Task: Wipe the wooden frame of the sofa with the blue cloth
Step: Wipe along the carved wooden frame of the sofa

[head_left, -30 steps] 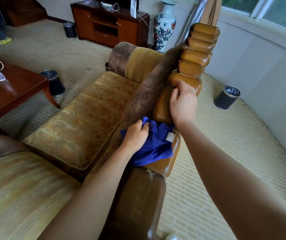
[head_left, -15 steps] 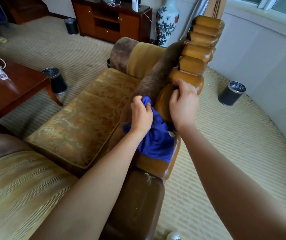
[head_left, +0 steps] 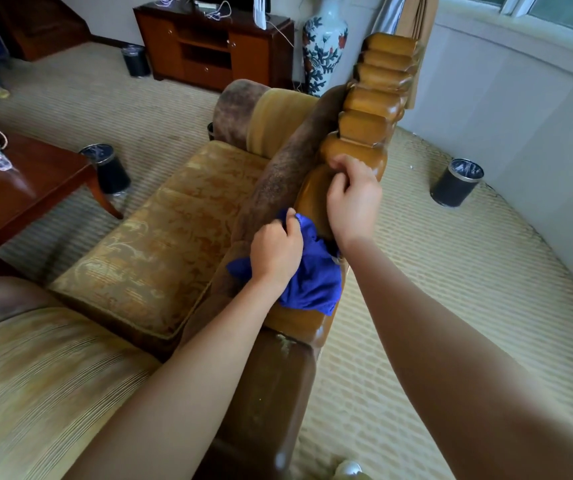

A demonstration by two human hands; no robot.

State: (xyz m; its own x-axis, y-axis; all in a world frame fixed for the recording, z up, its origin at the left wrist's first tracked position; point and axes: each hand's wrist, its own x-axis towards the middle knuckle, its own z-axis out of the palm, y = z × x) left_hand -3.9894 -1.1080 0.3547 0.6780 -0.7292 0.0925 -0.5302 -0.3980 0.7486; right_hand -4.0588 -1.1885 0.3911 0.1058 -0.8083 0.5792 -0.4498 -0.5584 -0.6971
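The blue cloth lies bunched on the sloping wooden frame of the sofa, at the low end of its carved, stepped rail, draping over the outer edge of the wood. The left hand grips the cloth's upper part, fingers curled round a fold and knuckles against the brown padded roll that runs alongside the rail. The right hand sits just above the cloth, its fingers curled over the rounded wood between two carved steps; its wrist seems to touch the cloth's edge, though the fold there is shadowed. Inside the rail lies the gold patterned seat cushion, with a bolster at its far end. On the striped carpet outside the frame stands a dark bin; a second bin stands beside the corner of a red-brown table. Farther back a blue-and-white vase stands next to a wooden cabinet.
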